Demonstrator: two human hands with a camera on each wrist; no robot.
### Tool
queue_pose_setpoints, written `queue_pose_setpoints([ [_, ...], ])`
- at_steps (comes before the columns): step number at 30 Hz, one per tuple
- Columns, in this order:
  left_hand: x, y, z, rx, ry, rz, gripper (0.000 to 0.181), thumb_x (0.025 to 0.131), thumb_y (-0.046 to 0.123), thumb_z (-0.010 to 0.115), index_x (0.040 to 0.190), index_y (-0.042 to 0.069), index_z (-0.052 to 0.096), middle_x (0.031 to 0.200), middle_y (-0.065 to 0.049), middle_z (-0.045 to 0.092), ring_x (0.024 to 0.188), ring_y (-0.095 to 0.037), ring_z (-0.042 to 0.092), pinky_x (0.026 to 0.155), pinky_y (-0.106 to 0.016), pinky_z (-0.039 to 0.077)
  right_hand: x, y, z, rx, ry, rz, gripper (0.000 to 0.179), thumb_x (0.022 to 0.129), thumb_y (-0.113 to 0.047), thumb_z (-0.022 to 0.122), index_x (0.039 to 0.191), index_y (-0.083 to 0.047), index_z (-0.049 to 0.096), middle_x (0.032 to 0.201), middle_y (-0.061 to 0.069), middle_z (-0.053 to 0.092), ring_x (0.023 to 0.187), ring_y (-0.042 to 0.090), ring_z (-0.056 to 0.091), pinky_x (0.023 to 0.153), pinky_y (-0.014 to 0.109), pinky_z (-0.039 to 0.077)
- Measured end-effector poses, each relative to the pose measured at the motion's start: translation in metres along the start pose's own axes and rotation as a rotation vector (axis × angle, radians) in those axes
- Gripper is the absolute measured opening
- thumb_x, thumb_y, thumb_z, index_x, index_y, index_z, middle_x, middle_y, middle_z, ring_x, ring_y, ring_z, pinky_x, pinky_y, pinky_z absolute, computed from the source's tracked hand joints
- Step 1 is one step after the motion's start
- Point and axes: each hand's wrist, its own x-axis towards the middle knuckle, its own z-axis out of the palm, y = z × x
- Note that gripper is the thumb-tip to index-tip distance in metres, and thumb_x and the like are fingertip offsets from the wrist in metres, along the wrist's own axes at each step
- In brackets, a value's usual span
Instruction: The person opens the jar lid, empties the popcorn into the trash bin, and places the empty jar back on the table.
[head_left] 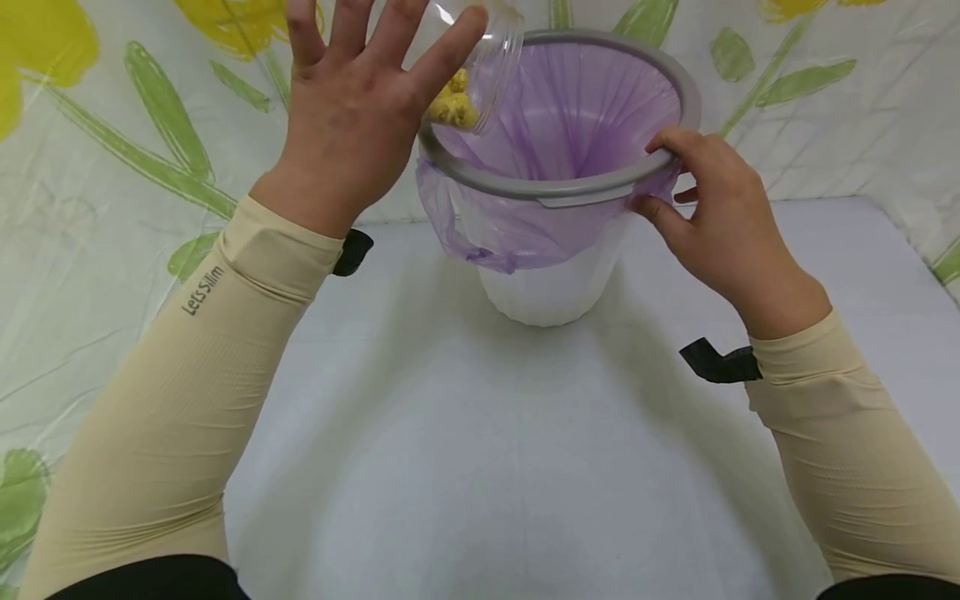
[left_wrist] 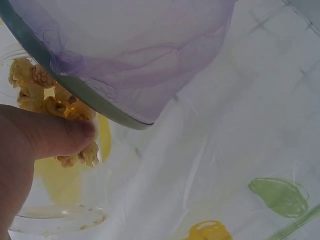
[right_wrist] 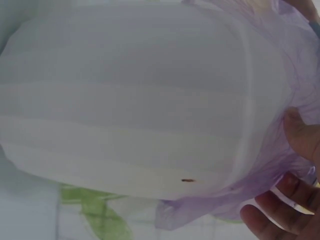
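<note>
My left hand [head_left: 356,117] holds a clear jar [head_left: 504,58] tilted on its side, its mouth at the left part of the bin's grey rim [head_left: 480,177]. Yellow popcorn [head_left: 452,110] lies inside the jar near that mouth. In the left wrist view the thumb [left_wrist: 60,137] presses along the jar's wall, popcorn behind it. The white bin [head_left: 551,296] stands upright, lined with a purple plastic bag [head_left: 517,237] folded over the rim. My right hand [head_left: 723,208] grips the rim at the right, fingers over the top and thumb below on the bag.
The bin stands toward the back of a table covered in white cloth [head_left: 495,450]. Behind it hangs a pale sheet [head_left: 885,125] with yellow flowers and green leaves. Black straps [head_left: 723,362] stick out at both wrists.
</note>
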Motion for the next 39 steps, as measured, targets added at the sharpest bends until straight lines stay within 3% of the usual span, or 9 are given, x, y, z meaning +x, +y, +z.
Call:
queue_pose_setpoints([
  [13, -0.0026, -0.0021, 0.0071, 0.051, 0.063, 0.061, 0.071, 0.104, -0.003, 0.03, 0.158, 0.044, 0.038, 0.167, 0.0, 0.037, 0.154, -0.031, 0.031, 0.114, -0.064, 0.017, 0.0002, -0.0008, -0.0012, 0.009, 0.005, 0.0, 0.048, 0.094, -0.006, 0.08, 0.136, -0.005, 0.057, 0.114, 0.018, 0.061, 0.107, 0.027, 0.063, 0.082, 0.007, 0.041],
  [26, -0.0042, -0.0019, 0.0071, 0.049, 0.058, 0.057, 0.068, 0.104, -0.001, 0.031, 0.156, 0.042, 0.041, 0.167, 0.0, 0.038, 0.154, -0.033, 0.031, 0.114, -0.064, 0.017, 0.0004, -0.0022, 0.0002, 0.019, 0.01, 0.014, 0.048, 0.094, -0.006, 0.079, 0.137, -0.006, 0.057, 0.117, 0.016, 0.062, 0.107, 0.023, 0.064, 0.082, 0.009, 0.042],
  [39, -0.0067, -0.0044, 0.0082, 0.077, 0.059, 0.117, 0.065, 0.106, 0.004, 0.036, 0.158, 0.044, 0.034, 0.168, 0.0, 0.035, 0.154, -0.033, 0.031, 0.114, -0.062, 0.02, 0.0002, -0.0027, 0.0007, 0.014, 0.006, 0.023, 0.048, 0.095, -0.007, 0.079, 0.137, -0.006, 0.057, 0.117, 0.016, 0.062, 0.107, 0.023, 0.064, 0.082, 0.01, 0.042],
])
